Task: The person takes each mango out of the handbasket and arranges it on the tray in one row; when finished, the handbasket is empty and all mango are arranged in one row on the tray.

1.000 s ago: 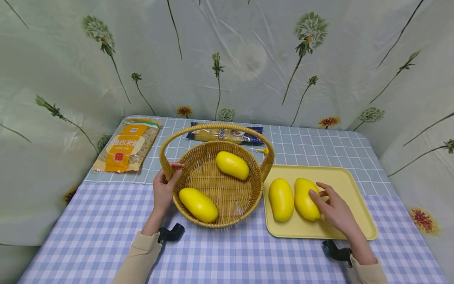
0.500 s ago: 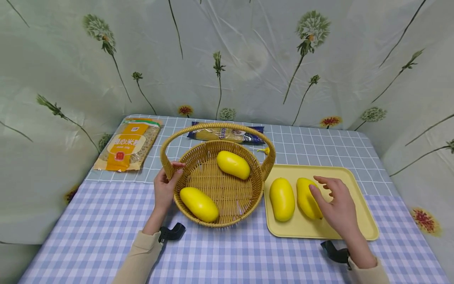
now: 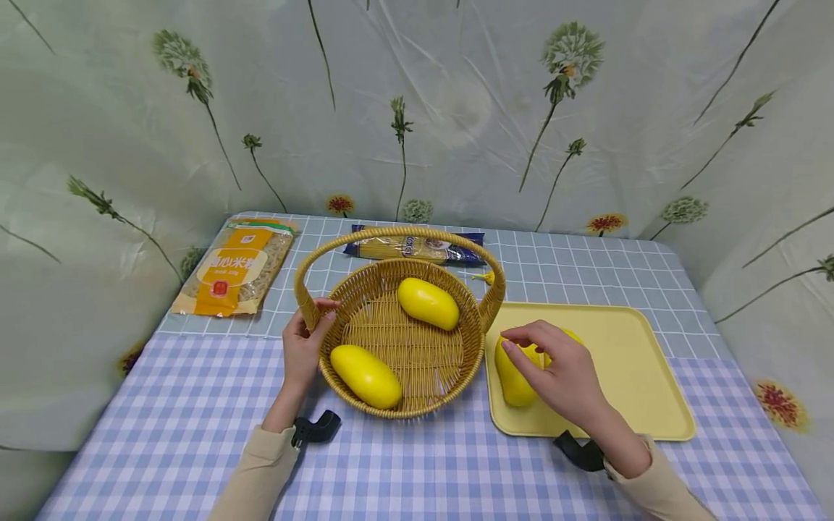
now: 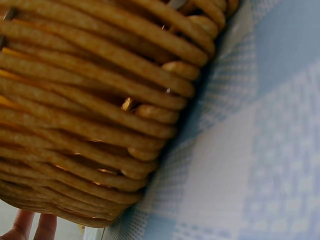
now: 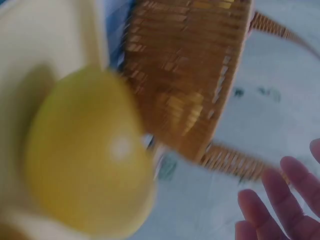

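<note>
A brown wicker basket (image 3: 404, 369) with a tall hoop handle stands in the middle of the table. My left hand (image 3: 305, 347) grips its left side at the foot of the handle. Inside lie two yellow mangoes, one at the back (image 3: 428, 304) and another at the front left (image 3: 365, 376). Two more mangoes rest on the pale yellow tray (image 3: 638, 376), the left one (image 3: 516, 387) partly covered by my right hand (image 3: 560, 365) and the other mostly hidden behind it. The right hand hovers above them, fingers loosely bent and holding nothing; the right wrist view shows its fingers apart from the mango (image 5: 95, 160).
An orange-and-clear food packet (image 3: 234, 268) lies at the back left. Behind the basket is a blue pasta packet (image 3: 417, 248), with a small yellow flower-like object (image 3: 483, 277) near it. A checkered cloth (image 3: 417, 470) covers the table, and a floral curtain (image 3: 469, 159) closes off the back.
My right hand let go of the right-hand mango on the tray, rose, then moved left over the other mango. The left hand and basket stayed in place.
</note>
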Motion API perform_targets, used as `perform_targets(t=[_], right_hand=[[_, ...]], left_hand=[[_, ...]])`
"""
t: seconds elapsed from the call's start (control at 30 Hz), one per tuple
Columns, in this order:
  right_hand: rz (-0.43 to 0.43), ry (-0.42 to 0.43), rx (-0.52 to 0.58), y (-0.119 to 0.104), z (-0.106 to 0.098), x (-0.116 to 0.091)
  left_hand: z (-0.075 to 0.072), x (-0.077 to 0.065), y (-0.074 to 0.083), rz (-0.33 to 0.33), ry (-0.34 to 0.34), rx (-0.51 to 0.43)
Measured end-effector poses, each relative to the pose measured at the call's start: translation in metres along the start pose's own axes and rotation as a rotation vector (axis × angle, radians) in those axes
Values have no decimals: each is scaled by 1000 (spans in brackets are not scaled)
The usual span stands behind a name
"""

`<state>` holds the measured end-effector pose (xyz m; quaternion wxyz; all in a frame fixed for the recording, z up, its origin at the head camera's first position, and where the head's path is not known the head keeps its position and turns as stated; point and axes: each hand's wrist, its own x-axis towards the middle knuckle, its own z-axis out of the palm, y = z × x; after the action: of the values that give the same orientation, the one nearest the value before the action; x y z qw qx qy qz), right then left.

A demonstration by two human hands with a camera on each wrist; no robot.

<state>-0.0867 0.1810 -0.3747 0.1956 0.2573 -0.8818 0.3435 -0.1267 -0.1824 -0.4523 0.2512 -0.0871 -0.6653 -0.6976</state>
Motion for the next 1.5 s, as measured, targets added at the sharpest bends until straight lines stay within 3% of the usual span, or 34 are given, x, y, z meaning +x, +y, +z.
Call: perform_targets(t=[0.3, 0.63, 0.97, 1.3, 1.5], right_hand=[[-116, -185, 109, -30, 22, 27], [-88, -491, 73, -54, 38, 60], [-102, -795, 85, -62, 64, 86], [-46, -1000, 130, -62, 91, 108], [-32, -1052, 135, -61, 106, 112]], left_hand=[[1, 0, 0, -11, 10, -7], [1, 0, 3, -34, 16, -9], [1, 0, 3, -33, 9, 8], [0, 0, 1, -31, 6, 21], [0, 1, 2, -35, 4, 11]])
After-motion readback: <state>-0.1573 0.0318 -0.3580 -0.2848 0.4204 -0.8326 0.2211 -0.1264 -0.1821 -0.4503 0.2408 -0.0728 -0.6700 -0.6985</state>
